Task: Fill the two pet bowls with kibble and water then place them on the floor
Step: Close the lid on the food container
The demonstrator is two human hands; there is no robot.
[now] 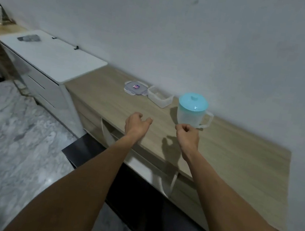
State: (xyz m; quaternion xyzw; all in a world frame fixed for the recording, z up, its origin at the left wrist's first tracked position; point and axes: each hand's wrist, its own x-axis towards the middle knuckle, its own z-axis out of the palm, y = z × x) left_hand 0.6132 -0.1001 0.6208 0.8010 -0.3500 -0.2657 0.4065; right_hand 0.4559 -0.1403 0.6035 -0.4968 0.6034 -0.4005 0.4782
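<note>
A clear plastic pitcher (191, 111) with a turquoise lid stands on the wooden countertop (240, 157) near the wall, its handle pointing right. To its left sits an open clear plastic container (160, 97), with its lid (136, 88) lying flat beside it. My left hand (136, 125) hovers over the counter's front part, fingers loosely curled, holding nothing. My right hand (187, 135) is just in front of the pitcher, fingers curled into a loose fist, holding nothing. No pet bowls are in view.
A white cabinet (52, 58) with a small grey object (29, 38) on top adjoins the counter on the left. Marble-patterned floor (17, 135) spreads at lower left. A grey wall runs behind the counter. Drawers sit under the counter's front edge.
</note>
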